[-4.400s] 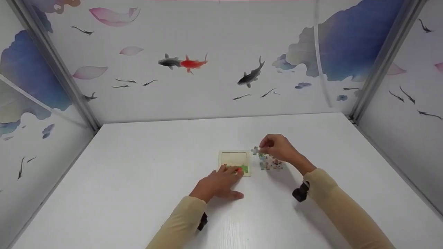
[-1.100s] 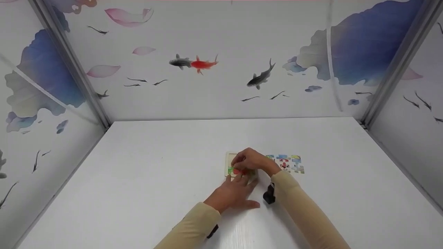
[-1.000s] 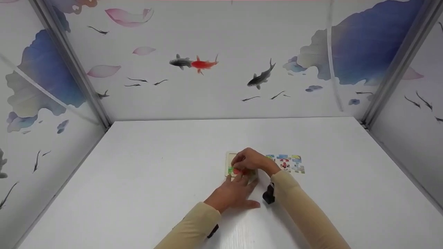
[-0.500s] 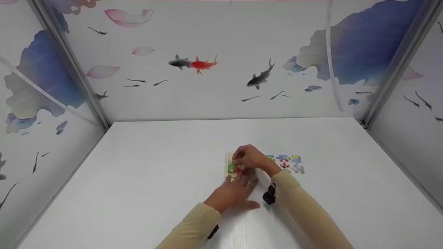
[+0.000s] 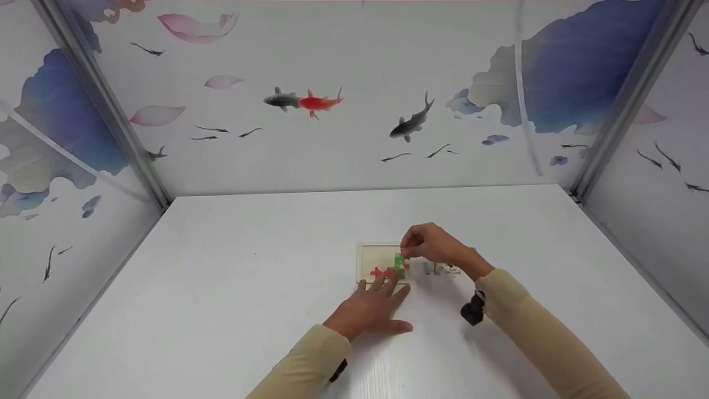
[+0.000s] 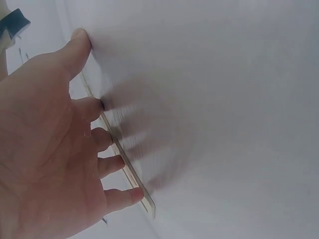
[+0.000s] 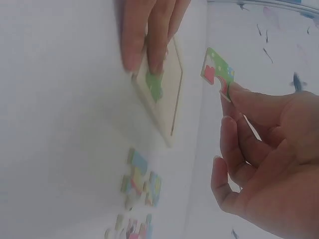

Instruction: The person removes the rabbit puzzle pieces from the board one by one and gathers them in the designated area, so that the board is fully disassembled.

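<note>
My right hand (image 5: pixel 435 244) pinches a green jigsaw piece (image 7: pixel 217 68) with red and white patterns between thumb and index finger. In the head view it is above the right side of a square wooden puzzle tray (image 5: pixel 359 263). The right wrist view shows the piece raised clear of the tray, its other fingers loosely curled. My left hand (image 5: pixel 368 310) lies with fingers spread and fingertips on the tray's near edge, the thumb on the table. Within the tray, a red piece (image 5: pixel 381 272) and green pieces lie along the near side, partly covered by the left fingers.
Several loose jigsaw pieces (image 7: pixel 134 174) lie on the white table (image 5: pixel 249 288) right of the tray, partly hidden by the right hand in the head view. White panels (image 5: pixel 354 160) printed with fish and petals enclose the table at the back and sides.
The right hand has lifted a green piece out of the tray's near left part and moved right with it, baring wood there. The left hand has stayed on the tray's near edge.
</note>
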`<action>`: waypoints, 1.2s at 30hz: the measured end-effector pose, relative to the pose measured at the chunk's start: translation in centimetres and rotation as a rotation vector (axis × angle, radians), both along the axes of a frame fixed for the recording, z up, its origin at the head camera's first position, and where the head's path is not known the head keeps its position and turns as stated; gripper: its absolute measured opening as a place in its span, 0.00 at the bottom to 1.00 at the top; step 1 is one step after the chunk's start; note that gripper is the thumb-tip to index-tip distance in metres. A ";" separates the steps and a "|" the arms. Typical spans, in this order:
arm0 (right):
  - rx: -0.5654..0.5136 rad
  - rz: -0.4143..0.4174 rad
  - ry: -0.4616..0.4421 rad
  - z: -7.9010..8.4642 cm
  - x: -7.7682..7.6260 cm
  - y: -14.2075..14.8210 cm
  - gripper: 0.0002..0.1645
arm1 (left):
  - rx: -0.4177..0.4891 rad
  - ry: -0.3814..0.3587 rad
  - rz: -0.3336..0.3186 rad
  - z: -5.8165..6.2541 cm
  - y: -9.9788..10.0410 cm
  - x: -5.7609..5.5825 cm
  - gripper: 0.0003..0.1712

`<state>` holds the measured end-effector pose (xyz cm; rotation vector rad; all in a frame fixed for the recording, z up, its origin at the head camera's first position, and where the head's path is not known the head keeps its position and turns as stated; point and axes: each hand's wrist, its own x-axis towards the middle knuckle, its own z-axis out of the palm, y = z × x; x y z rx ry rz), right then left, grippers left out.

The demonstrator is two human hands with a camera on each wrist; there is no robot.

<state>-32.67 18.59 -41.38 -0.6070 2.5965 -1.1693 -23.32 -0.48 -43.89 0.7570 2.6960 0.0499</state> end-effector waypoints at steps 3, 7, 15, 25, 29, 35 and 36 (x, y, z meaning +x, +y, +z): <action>0.033 -0.015 -0.017 -0.4 0.2 1.5 0.06 | -0.006 0.002 -0.001 0.0 0.0 0.0 0.47; 0.068 0.000 -0.024 -1.2 0.6 3.2 0.06 | -0.017 0.021 -0.012 0.0 -0.2 0.1 0.47; 0.156 0.000 -0.015 -2.5 1.6 4.7 0.04 | 0.005 0.018 -0.005 0.0 -0.3 0.1 0.46; 0.141 -0.043 -0.013 -3.3 2.5 5.0 0.07 | 0.022 0.003 0.007 0.0 -0.3 0.0 0.46; 0.150 -0.086 -0.014 -3.1 2.3 5.1 0.07 | 0.039 -0.006 0.025 -0.1 -0.2 -0.1 0.47; 0.163 -0.074 0.023 -2.5 2.0 4.8 0.07 | 0.064 -0.022 0.014 0.2 0.0 0.2 0.46; 0.159 -0.067 0.034 -2.3 1.9 4.7 0.07 | 0.063 -0.017 0.006 0.2 0.0 0.2 0.46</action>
